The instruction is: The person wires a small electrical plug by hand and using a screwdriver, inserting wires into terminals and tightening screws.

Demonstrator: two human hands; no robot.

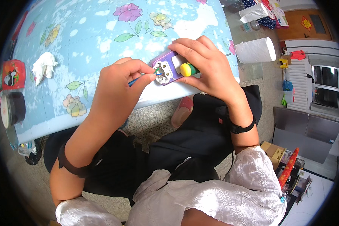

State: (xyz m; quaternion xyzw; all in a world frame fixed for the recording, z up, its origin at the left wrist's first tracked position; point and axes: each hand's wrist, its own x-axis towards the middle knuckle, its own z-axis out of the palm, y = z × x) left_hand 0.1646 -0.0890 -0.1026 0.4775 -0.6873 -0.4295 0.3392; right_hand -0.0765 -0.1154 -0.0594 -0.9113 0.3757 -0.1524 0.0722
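Observation:
A purple plastic device with a white inner panel and an open recess lies near the table's front edge. My left hand is closed in a pinch at the recess, on a thin blue stick-like tool; its exact kind is unclear. Small green and blue bits show at its fingertips. My right hand curls around a screwdriver with a yellow and green handle, whose thin shaft sticks out past the knuckles to the right. The fingers of that hand also rest against the device's right side.
A flowered light-blue cloth covers the table. Crumpled white tissue, a red packet and a dark jar are at the left. Toward the right stand a white paper roll and a clear bottle.

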